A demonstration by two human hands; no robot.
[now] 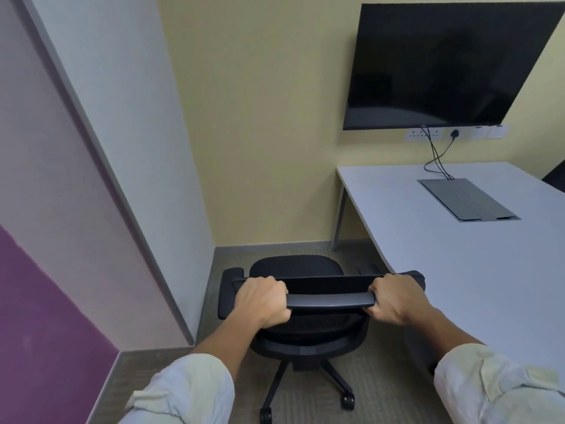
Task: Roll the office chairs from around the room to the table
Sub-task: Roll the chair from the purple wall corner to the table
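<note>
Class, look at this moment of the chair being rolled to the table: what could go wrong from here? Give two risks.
1. The chair's right armrest sits right at the table edge; pushing on could knock or jam it.
2. Both hands, left and right, grip the chair backrest top, so a hard shove may tip it.

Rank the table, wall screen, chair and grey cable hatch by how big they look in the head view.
1. Table, cut off by the frame edge.
2. Wall screen.
3. Chair, gripped at the backrest by the left hand and right hand; its nearness inflates it.
4. Cable hatch, clearly the smallest.
</note>
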